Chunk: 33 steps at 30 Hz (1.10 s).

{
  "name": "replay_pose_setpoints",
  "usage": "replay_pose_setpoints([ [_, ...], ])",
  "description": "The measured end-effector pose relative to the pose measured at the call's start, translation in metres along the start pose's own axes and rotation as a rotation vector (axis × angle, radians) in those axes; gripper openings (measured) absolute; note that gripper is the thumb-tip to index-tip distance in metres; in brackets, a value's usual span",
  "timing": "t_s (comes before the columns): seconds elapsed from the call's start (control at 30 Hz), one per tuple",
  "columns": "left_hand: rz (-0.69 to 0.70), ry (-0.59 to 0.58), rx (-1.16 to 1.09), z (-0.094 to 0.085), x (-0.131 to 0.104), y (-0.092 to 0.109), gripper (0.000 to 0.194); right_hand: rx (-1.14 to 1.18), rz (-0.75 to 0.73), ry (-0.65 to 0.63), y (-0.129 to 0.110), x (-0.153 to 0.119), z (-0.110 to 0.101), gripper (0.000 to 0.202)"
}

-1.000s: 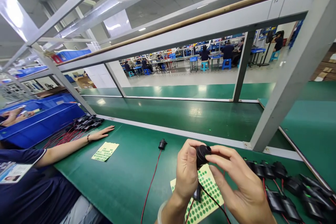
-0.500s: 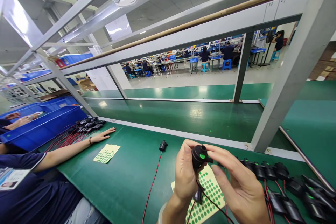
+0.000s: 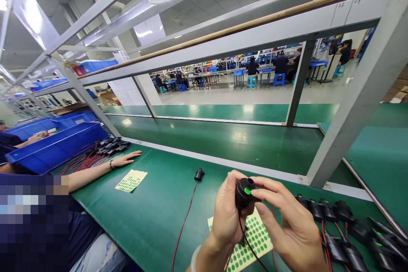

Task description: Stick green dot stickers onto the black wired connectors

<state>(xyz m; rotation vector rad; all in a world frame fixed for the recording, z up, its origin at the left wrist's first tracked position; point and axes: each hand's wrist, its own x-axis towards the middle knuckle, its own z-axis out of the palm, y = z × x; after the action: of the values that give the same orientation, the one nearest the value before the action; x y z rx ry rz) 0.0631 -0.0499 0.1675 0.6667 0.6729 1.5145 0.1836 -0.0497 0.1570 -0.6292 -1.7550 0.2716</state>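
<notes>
In the head view my left hand (image 3: 225, 212) is closed around a black cable connector (image 3: 242, 199), a round plastic body with a green dot sticker facing me. A thin dark red cable (image 3: 247, 238) hangs down from it. My right hand (image 3: 287, 216) has its fingers stretched toward the connector, the fingertips touching its side near the sticker, while the thumb stands apart. Under both hands lies a pale yellow sheet of green dot stickers (image 3: 255, 233), partly hidden. Another black connector (image 3: 199, 174) with a red cable rests on the green table to the left.
Several black connectors (image 3: 342, 231) with red cables lie at the right. A co-worker's arm (image 3: 95, 172) rests on the table at the left, beside a second sticker sheet (image 3: 131, 181). Behind it are a blue bin (image 3: 57, 146) and more connectors (image 3: 111, 146). A grey frame post (image 3: 347, 93) rises at the right.
The connector has turned slightly in my left hand, so the green sticker faces me more fully. My right fingertips have come closer to the sticker. The view has shifted a little.
</notes>
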Motion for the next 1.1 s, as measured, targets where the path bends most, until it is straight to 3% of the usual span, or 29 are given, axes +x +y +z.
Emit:
replay_pose_setpoints([
  [0.17,-0.125,-0.057,-0.079,0.001,0.003,0.002,0.056,0.080,0.007,-0.012,-0.001,-0.001,-0.004,0.025],
  [0.3,-0.086,-0.044,-0.036,0.001,0.003,-0.001,0.054,-0.009,-0.025,-0.046,-0.001,-0.002,-0.006,0.027],
  [0.5,0.086,-0.038,0.133,-0.003,-0.003,-0.005,0.051,-0.086,-0.044,-0.072,-0.001,-0.001,-0.004,0.026],
  [0.7,0.372,-0.015,0.444,-0.009,-0.005,-0.003,0.047,-0.014,-0.022,-0.069,-0.002,-0.004,-0.003,0.023],
  [0.9,0.578,-0.062,0.550,-0.016,-0.006,-0.007,0.040,0.236,0.137,-0.036,-0.001,-0.001,-0.003,0.011],
  [1.0,0.642,-0.094,0.589,-0.021,-0.008,-0.012,0.036,0.394,0.224,0.030,-0.001,-0.001,-0.004,0.007],
  [1.1,0.645,-0.102,0.618,-0.024,-0.009,-0.016,0.033,0.251,0.175,0.048,-0.003,-0.005,-0.008,0.009],
])
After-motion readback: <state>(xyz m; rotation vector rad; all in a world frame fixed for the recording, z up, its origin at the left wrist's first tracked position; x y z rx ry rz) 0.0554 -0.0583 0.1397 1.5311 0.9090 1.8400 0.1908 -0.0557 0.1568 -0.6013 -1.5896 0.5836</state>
